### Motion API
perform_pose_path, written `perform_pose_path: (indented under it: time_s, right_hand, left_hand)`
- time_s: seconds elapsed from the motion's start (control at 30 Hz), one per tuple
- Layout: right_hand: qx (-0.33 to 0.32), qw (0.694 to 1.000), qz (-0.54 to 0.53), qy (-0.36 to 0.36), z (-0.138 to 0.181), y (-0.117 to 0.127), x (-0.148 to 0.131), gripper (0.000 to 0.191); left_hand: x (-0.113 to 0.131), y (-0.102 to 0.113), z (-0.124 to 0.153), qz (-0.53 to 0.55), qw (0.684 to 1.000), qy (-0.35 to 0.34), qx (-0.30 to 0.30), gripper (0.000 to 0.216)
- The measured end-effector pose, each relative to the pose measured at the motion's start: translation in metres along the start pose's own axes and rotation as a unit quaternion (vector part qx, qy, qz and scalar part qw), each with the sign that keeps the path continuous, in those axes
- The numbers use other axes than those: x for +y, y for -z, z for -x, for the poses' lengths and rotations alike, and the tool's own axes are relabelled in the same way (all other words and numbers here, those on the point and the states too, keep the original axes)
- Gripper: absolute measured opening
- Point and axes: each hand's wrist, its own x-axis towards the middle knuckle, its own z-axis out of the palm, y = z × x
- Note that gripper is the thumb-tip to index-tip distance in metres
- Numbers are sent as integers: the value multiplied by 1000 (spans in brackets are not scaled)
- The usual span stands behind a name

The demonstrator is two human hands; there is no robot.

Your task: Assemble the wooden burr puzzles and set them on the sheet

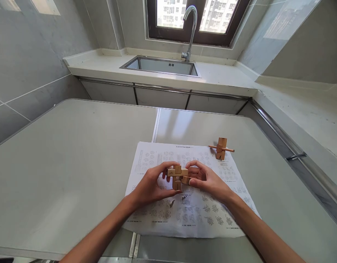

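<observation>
Wooden interlocking block puzzle of pale notched bars (178, 176), held above the white printed instruction sheet (190, 215) at centre. I see the left hand (152, 186) pinching it from 9 o'clock, the right hand (207, 180) from 3 o'clock. A second wooden cross-shaped piece with a thin dowel (221, 148) lies at 1 o'clock on the grey table (61, 164).
</observation>
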Motion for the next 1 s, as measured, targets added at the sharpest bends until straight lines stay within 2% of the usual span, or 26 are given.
perform_pose_path:
  time_s: [0.13, 0.3, 0.4, 0.57, 0.7, 0.77, 0.87, 1.0]
  right_hand:
    - [5, 1000, 3, -7, -1, -1, 3, 55]
    - [-13, 1000, -11, -15, -4, -8, 7, 63]
    - [-18, 1000, 5, 5, -2, -11, 7, 66]
    - [44, 989, 108, 89, 1, -13, 6, 43]
    - [86, 967, 202, 129, 2, -15, 7, 30]
    - [69, 968, 210, 121, 2, -15, 6, 31]
    - [9, 979, 183, 92, 3, -14, 4, 36]
    - [-42, 985, 148, 72, 3, -11, 3, 40]
  left_hand:
    - [0, 2, -1, 6, 1000, -4, -9, 66]
    - [0, -1, -2, 16, 999, -43, -27, 65]
    - [0, -3, -2, 28, 998, -41, -29, 64]
    - [-1, 0, -2, 65, 998, 18, 19, 71]
    - [-2, 2, -3, 63, 997, 32, 26, 71]
    - [-1, 2, -3, 44, 998, 24, 24, 68]
    - [0, 3, -2, 36, 999, 6, 6, 63]
    - [1, 2, -1, 41, 999, 1, -16, 65]
